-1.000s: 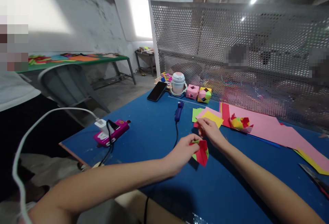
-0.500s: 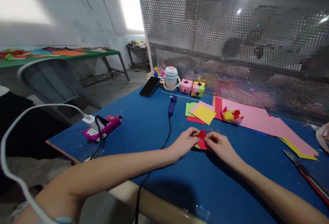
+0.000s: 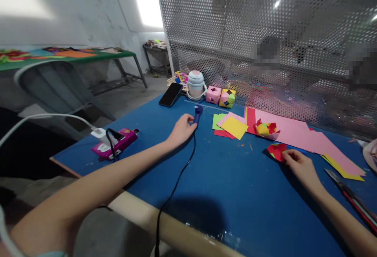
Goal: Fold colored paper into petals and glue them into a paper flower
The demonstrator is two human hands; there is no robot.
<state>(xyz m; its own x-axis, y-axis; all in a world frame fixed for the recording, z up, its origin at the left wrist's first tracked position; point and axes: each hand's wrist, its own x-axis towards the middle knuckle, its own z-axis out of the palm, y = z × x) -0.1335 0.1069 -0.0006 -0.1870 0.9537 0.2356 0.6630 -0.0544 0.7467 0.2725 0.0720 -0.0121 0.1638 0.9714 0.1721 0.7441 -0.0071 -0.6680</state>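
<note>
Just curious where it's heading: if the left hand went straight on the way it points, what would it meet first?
The blue corded tool, just ahead of the left hand; whether its fingers already touch it is unclear.

black phone (image 3: 171, 94), pink paper cube (image 3: 213, 94), magenta power strip (image 3: 114, 143)

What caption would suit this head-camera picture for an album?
Left hand touches the blue corded tool; right hand rests on folded red paper on a blue table.
</note>
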